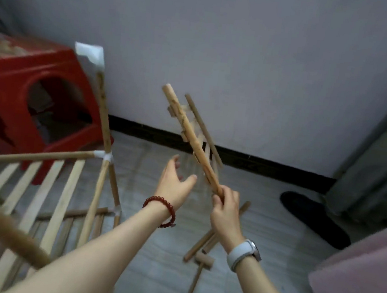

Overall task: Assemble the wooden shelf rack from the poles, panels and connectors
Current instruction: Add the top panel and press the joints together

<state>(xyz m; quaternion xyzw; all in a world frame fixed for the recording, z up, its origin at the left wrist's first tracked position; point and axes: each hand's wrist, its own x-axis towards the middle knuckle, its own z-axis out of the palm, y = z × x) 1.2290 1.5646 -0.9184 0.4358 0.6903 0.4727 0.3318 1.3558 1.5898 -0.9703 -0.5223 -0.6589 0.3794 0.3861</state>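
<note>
My right hand grips the lower end of a slatted wooden panel, held up edge-on and tilted to the upper left; it is blurred. My left hand, with a red bead bracelet at the wrist, hovers open just left of the panel, fingers spread, touching nothing. At the left stands the partly built rack: slatted shelves, upright poles and white connectors. Loose poles and a wooden mallet lie on the floor below my right hand.
A red plastic stool stands behind the rack at the left. The white wall with a dark skirting is close ahead. A black shoe lies at the right, near a grey curtain and a pink surface.
</note>
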